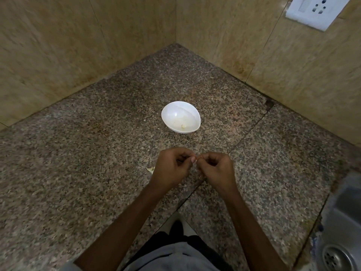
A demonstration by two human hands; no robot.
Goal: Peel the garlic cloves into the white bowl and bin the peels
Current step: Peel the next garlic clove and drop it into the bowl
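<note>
Pinches something small and hidden between left hand and right hand near counter's front edge, white bowl with one clove beyond

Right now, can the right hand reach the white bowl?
Probably yes. The white bowl sits just beyond the right hand on the counter, with nothing between them. But it and the left hand are both pinching a small item, mostly hidden, so it isn't free.
</note>
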